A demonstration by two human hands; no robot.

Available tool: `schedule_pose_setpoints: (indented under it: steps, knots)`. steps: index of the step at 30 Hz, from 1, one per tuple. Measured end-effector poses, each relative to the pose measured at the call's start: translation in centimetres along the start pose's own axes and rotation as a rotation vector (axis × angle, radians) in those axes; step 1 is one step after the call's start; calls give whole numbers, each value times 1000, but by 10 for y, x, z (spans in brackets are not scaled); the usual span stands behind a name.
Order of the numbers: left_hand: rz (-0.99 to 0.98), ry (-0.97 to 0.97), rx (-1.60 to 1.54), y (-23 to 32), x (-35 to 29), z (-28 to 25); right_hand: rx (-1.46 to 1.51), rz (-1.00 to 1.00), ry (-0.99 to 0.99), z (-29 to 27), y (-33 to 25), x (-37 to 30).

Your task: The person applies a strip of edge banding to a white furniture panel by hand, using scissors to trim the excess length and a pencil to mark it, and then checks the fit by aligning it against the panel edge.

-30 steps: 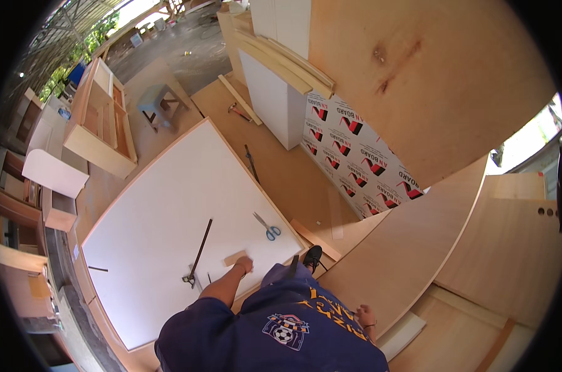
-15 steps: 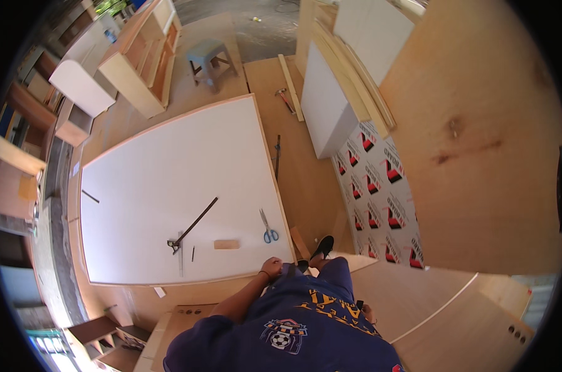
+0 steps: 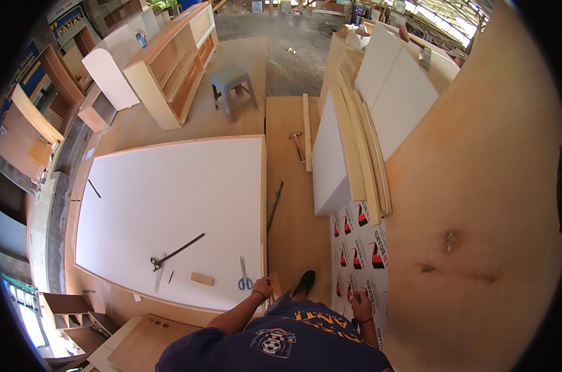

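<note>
My left hand hangs over the near right corner of a large white panel with a wooden rim, its fingers curled. Whatever it may hold is too small to make out. Closest to it are blue-handled scissors and a small wooden block, both lying on the panel. Farther left on the panel rests a long dark ruler that meets a combination square. A thin dark pencil-like stick is beside them. My right hand is raised in front of a printed board, fingers bent, contents unclear.
A hammer and a wooden strip lie on the plywood floor beyond. Stacked white and wooden boards stand on the right, with a big plywood sheet beside them. A stool and an open cabinet stand farther off.
My view has tilted up and turned, showing more of the far workshop. My right hand has come up from beside my body to the printed board. My left hand stays by the panel's corner.
</note>
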State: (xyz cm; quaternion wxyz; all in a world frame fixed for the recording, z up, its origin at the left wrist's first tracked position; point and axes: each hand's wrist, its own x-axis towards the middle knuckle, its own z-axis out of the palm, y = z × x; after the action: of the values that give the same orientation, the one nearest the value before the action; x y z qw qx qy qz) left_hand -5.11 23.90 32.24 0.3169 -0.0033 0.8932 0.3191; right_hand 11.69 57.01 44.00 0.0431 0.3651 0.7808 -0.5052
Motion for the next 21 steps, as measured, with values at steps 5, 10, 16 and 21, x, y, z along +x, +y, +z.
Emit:
schedule_pose_setpoints:
  steps: [5,10,16,21]
  knots:
    - [-142,38,-270,42,25,-16,226,-68,-249,-23,-101,61]
    - [-338,83,-462,-10,37,-27,369,-143,-469,-8,-171,138]
    - [-370,-24,-602,58,52,-92,241,-6,-830,44,-240,219]
    - [-288,139,-217,81,151,-152,111,-146,-849,89,-302,304]
